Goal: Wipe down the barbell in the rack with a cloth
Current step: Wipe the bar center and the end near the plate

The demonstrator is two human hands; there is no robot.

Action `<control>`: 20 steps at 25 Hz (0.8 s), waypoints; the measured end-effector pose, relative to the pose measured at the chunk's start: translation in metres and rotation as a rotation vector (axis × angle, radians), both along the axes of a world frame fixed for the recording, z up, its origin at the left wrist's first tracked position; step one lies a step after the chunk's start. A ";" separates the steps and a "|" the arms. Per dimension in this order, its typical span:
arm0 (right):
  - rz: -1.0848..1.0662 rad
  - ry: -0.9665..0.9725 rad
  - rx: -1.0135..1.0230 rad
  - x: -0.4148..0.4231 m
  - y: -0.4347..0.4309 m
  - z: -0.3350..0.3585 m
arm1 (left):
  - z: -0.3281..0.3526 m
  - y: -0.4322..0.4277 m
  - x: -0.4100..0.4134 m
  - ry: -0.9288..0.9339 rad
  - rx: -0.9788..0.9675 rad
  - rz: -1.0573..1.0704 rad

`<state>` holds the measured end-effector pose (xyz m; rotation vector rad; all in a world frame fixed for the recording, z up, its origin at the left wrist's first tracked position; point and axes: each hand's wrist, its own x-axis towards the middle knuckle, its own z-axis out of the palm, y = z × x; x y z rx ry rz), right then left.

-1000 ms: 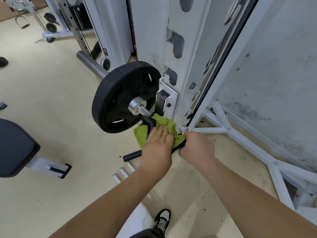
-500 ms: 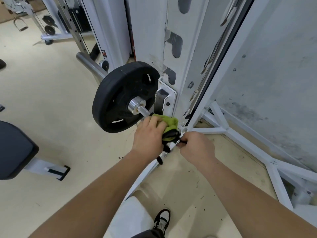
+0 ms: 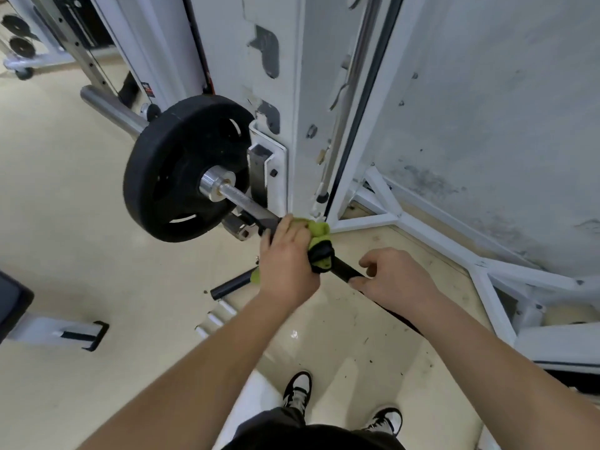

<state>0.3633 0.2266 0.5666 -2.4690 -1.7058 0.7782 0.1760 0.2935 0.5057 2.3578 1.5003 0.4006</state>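
The bar [image 3: 246,203] sits in the rack [image 3: 276,164] hook by the plate [image 3: 168,170]. The left hand [image 3: 287,254] is clamped round it through the cloth [image 3: 319,235]; the right hand [image 3: 393,277] grips it just beside. I'd squeeze firmly, twisting while sliding along the knurling, right hand steadying

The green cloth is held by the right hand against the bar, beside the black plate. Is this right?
Not quite: the left hand holds the green cloth against the bar, beside the black plate. The right hand grips the bar bare. The head view shows it.
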 end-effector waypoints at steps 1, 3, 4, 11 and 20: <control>-0.030 0.013 0.006 0.004 -0.010 0.000 | -0.002 -0.021 0.020 -0.050 -0.040 0.031; -0.073 0.023 0.022 0.011 -0.028 0.000 | 0.000 -0.057 0.051 -0.118 -0.154 -0.051; -0.075 0.004 0.022 0.015 -0.037 0.000 | 0.004 -0.069 0.057 -0.101 -0.228 -0.135; -0.007 -0.136 0.016 0.030 -0.076 -0.012 | -0.003 -0.023 0.017 0.167 0.210 -0.631; -0.097 -0.152 0.106 0.027 -0.077 -0.017 | 0.060 0.025 0.120 0.682 -0.658 -0.496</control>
